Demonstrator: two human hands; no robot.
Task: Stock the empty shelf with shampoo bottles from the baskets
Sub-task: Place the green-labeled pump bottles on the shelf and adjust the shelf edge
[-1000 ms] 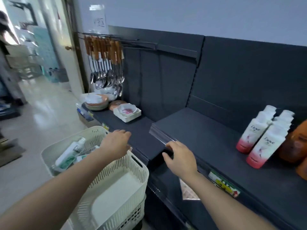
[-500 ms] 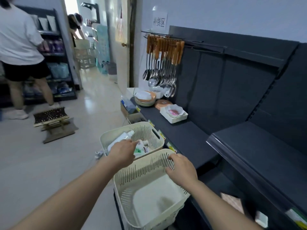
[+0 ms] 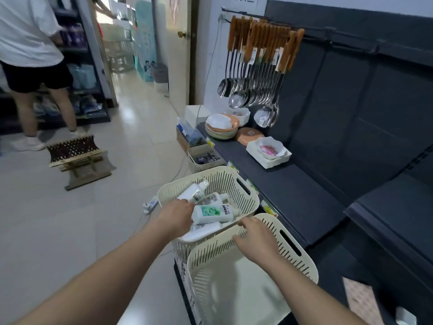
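Pick-up: left hand [image 3: 178, 214], grip hidden, at a shampoo bottle [image 3: 212, 213] in the far basket [image 3: 225, 181]; right hand [image 3: 255, 238] spread on the near basket [image 3: 210, 256] rim; next, grasp and lift.

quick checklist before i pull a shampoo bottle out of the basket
1. Bottles in far basket: ok, several lie inside.
2. Left hand at the green-label bottle: ok, touching it.
3. Left fingers closed round it: cannot tell, hidden behind the hand.
4. Right hand on near basket rim: ok, resting there.
5. Room on shelf: ok, bare surface beside the baskets.
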